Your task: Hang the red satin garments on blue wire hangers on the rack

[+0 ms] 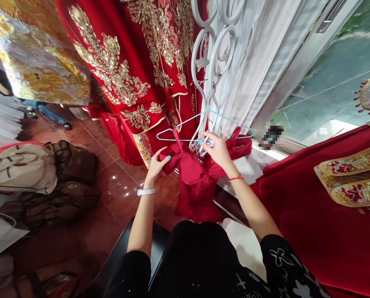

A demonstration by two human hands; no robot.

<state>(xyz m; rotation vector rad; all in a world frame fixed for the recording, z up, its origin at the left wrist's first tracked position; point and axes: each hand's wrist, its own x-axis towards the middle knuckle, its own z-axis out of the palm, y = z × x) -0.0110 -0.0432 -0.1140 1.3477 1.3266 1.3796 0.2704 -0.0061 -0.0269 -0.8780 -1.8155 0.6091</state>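
Observation:
A dark red dress with a gathered, bow-like top hangs in front of me by thin straps from a light blue hanger. My left hand is closed on the dress's off-shoulder sleeve, the thumb with its turquoise nail lying on top of the cloth. Over the middle of the dress, my right hand has its fingertips pinched at the hanger's lower bar. The hanger's hook reaches up to a white scrolled metal rack. The lower part of the dress is hidden behind my body.
Red garments with gold embroidery hang at the back left. Brown bags lie on the tiled floor at left. A glass door stands at right, beyond red cloth and embroidered pieces. A black chair is below me.

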